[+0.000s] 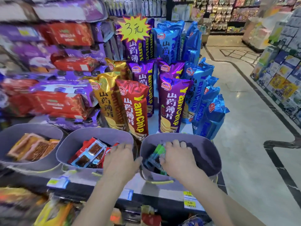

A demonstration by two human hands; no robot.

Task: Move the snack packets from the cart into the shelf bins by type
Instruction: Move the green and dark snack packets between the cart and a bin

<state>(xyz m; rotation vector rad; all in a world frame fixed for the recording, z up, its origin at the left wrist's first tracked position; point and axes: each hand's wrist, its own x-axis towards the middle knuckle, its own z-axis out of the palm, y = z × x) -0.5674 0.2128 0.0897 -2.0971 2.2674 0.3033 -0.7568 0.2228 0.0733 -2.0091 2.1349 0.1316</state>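
The left hand (120,159), fingers spread, rests on red packets (91,154) in the middle bin (78,136). The right hand (177,157) covers green packets (157,152) in the right bin (208,154); whether its grip pinches them I cannot tell. The left bin (16,132) holds orange packets (32,147). Behind stand yam chip bags (172,103).

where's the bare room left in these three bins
Most room: the right half of the right bin, bare between its wall and the right hand on the green packets. The middle bin has a bare strip along its back-left wall; red packets and the left hand fill the rest. Orange packets crowd the left bin.
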